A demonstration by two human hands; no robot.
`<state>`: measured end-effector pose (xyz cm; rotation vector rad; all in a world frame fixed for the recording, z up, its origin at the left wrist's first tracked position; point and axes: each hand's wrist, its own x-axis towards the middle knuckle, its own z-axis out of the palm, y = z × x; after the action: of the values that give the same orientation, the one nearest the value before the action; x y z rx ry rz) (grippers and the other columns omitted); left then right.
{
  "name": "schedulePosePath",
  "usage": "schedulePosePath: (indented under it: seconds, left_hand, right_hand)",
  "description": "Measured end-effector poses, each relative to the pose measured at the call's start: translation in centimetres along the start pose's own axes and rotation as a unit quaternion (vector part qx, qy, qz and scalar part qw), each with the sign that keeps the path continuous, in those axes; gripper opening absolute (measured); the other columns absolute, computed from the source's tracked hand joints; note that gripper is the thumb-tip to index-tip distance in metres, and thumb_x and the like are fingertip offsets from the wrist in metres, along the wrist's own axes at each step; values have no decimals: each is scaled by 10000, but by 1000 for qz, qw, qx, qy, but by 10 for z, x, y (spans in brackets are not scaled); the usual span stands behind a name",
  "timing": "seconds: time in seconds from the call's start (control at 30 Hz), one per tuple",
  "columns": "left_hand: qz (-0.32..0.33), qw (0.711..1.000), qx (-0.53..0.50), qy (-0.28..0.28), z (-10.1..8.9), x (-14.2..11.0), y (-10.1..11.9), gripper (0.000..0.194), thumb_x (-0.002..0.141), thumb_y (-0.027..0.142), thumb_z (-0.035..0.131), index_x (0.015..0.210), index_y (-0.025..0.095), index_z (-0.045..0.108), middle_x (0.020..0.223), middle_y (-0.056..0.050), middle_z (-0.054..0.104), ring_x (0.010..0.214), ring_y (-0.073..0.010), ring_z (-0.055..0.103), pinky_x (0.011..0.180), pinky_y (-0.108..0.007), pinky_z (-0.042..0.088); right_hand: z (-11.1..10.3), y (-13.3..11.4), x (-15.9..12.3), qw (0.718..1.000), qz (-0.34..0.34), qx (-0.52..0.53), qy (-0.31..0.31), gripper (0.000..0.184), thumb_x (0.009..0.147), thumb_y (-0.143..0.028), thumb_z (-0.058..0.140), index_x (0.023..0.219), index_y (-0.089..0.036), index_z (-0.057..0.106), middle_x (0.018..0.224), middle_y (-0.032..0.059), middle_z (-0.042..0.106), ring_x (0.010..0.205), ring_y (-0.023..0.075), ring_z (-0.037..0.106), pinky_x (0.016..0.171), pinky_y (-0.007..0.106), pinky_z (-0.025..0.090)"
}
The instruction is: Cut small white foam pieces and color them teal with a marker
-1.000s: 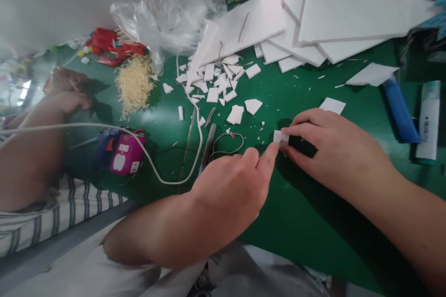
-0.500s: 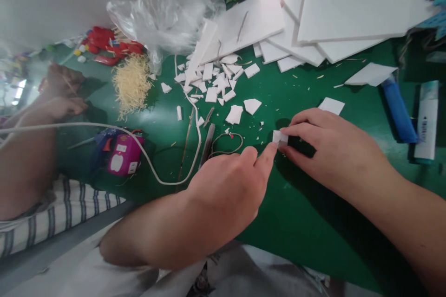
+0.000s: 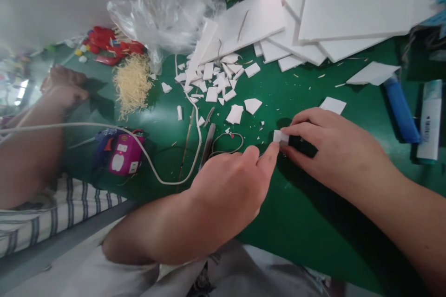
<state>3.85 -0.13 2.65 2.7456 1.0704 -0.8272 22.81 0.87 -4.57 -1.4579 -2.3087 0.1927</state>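
A small white foam-board piece [image 3: 278,136] stands between my two hands, just above or on the green tabletop [image 3: 299,227]. My right hand [image 3: 334,148] pinches it between thumb and fingertips from the right. From the left, my left hand [image 3: 237,181] presses its index fingertip against the same piece. The other left fingers are curled under; the thumb is hidden. Behind my left hand lie a thin grey-handled tool [image 3: 208,144], partly covered, and a loop of cord [image 3: 240,141]. Just beyond my right hand lies a flat white offcut [image 3: 333,105].
Foam scraps [image 3: 219,83] are heaped near white foam boards [image 3: 355,4] and a clear plastic bag [image 3: 167,18]. A white cable [image 3: 174,182] loops past a purple box [image 3: 125,155] and thin yellow sticks [image 3: 132,83]. A blue tube [image 3: 400,106] lies right. Another person's hands [image 3: 66,86] are at left.
My hands and the foam piece stay almost still. At the left, the other person's hands and forearm shift slightly; the view itself sways a little.
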Motion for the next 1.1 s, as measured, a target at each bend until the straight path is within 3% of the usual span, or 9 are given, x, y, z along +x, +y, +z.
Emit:
schedulePosePath:
  seconds: [0.17, 0.5, 0.83, 1.1]
  left_hand:
    - [-6, 1000, -8, 26, 8, -6, -1, 716, 870, 137, 501, 1565, 169, 332, 758, -6, 601, 550, -148, 610, 452, -256, 427]
    - [5, 980, -30, 198, 18, -22, -5, 538, 912, 108, 455, 1446, 138, 522, 698, 14, 578, 466, -127, 533, 427, -279, 446]
    - [4, 979, -52, 199, 24, -10, -5, 575, 882, 112, 498, 1456, 153, 507, 709, 27, 589, 531, -136, 599, 462, -281, 467]
    - [0, 985, -32, 169, 24, -11, -3, 595, 892, 125, 498, 1485, 170, 475, 710, 22, 586, 514, -136, 589, 453, -282, 451]
  right_hand:
    - [1, 0, -1, 1000, 4, 1, -2, 300, 911, -361, 523, 879, -195, 770, 928, 91, 705, 718, 182, 625, 567, 322, 476]
    - [1, 0, -2, 1000, 11, 3, -20, 236, 872, -346, 567, 878, -217, 764, 953, 84, 699, 743, 180, 617, 581, 319, 458]
    - [1, -1, -1, 1000, 6, 3, -5, 217, 859, -314, 575, 873, -211, 765, 942, 90, 696, 723, 185, 619, 556, 316, 456]
    - [1, -1, -1, 1000, 3, -1, 0, 282, 893, -350, 530, 868, -201, 768, 932, 96, 696, 724, 185, 625, 566, 321, 472]
